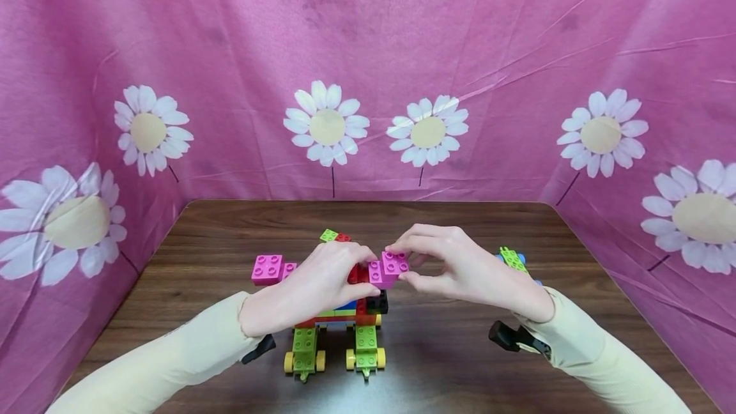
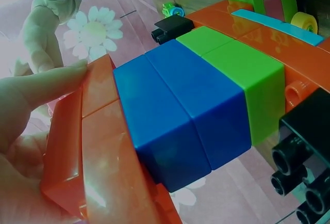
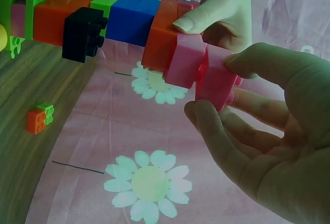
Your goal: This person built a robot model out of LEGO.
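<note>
A brick model stands on the table, with green wheeled bricks (image 1: 305,344) at its base and a black brick (image 1: 377,302) jutting from its side. Stacked blue bricks (image 2: 180,115) rise to red bricks (image 2: 103,146) at the top. My left hand (image 1: 313,276) grips this red top, thumb on its near side. At the right end, my right hand (image 1: 460,267) pinches a pink brick (image 3: 216,77) between thumb and fingers. A narrow gap shows between it and the neighbouring pink brick (image 3: 184,61). More pink bricks (image 1: 267,268) stick out at the left end.
A small green and red brick pair (image 1: 328,235) lies behind the model. To the right, partly behind my right wrist, is a green and blue piece (image 1: 513,259). A pink cloth (image 1: 374,30) with daisies surrounds the brown wooden table (image 1: 448,369).
</note>
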The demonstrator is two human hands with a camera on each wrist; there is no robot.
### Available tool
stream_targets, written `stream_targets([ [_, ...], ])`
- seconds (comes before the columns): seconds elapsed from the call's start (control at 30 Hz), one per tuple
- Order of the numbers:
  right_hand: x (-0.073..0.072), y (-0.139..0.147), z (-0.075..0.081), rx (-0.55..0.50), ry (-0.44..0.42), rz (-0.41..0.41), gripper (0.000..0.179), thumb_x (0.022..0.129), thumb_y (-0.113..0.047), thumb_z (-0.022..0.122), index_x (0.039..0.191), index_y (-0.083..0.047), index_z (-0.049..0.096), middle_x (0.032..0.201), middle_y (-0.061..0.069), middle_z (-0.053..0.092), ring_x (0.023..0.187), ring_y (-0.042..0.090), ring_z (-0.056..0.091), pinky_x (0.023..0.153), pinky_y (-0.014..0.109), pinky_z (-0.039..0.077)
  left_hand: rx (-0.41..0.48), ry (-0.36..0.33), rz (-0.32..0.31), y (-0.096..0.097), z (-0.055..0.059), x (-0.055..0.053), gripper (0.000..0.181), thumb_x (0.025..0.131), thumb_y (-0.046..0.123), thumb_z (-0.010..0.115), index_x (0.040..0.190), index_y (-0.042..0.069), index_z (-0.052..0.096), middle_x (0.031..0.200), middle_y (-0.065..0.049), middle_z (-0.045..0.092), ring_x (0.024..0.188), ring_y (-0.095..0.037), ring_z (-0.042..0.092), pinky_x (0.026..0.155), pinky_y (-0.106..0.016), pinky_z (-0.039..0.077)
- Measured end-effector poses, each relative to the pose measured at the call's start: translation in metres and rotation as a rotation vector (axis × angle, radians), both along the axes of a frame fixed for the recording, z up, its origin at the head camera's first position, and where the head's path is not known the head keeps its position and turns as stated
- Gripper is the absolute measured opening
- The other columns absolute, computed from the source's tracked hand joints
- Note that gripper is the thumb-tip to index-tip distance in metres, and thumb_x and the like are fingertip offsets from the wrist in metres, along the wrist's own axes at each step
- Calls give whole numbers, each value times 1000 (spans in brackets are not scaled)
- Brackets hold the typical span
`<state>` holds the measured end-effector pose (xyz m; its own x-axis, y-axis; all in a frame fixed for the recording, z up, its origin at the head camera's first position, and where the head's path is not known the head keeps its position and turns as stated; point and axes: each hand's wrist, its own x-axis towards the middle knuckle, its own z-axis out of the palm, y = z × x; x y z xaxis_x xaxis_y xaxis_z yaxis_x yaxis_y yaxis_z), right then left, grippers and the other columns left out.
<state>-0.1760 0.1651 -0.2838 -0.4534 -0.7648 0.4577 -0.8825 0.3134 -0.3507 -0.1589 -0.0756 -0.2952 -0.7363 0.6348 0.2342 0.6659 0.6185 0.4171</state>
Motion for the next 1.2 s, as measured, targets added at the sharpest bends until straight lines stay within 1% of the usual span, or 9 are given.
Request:
stream_targets([
  [0.07,0,0,-1,-1,12,-5,36,82,-4,74,116,-13,68,102,-5,69,86,4,63,71,16,54,3,1,-2,0,0,0,35,81,24,82,107,5,71,87,-3,72,67,-6,55,61,-12,46],
  [0.3,0,1,-2,-28,-50,14,37,81,0,75,116,-10,67,104,-1,71,93,8,70,80,21,59,9,8,-3,0,0,0,34,80,24,83,106,5,72,90,-4,74,70,-7,60,63,-12,48],
  [0.4,0,1,-3,-38,-82,25,36,82,0,76,115,-10,66,104,-1,70,94,8,71,80,21,59,12,10,-4,0,0,0,34,80,24,83,106,5,72,89,-4,74,69,-7,59,63,-12,48],
  [0.53,0,1,-3,-41,-94,35,35,81,0,76,113,-10,66,104,-1,70,94,8,71,80,22,59,14,14,-6,0,-1,-1,33,81,23,83,105,4,71,89,-4,73,68,-6,58,62,-12,48],
  [0.77,1,0,1,-4,-107,-3,32,82,-6,76,112,-13,67,103,-7,67,95,2,67,81,18,58,10,8,-4,0,0,0,33,81,24,83,106,5,71,89,-3,73,70,-7,60,64,-12,48],
  [0.87,1,-1,2,2,-110,-3,31,83,-7,76,111,-12,67,103,-7,67,95,2,66,81,19,58,10,3,-3,0,0,0,33,81,24,83,106,6,71,89,-3,73,70,-6,60,64,-11,48],
  [1.1,-1,-1,4,-5,-106,16,32,82,-3,75,112,-11,70,101,-5,68,92,4,68,81,20,59,11,-9,-6,0,0,-1,32,81,23,82,106,6,71,86,-2,72,68,-5,56,63,-12,47],
  [1.2,-1,-1,4,-2,-121,20,32,82,-2,75,113,-11,70,100,-4,68,91,5,68,81,21,59,9,-12,-6,0,0,-1,32,81,23,82,106,6,71,86,-2,71,67,-5,56,62,-12,47],
])
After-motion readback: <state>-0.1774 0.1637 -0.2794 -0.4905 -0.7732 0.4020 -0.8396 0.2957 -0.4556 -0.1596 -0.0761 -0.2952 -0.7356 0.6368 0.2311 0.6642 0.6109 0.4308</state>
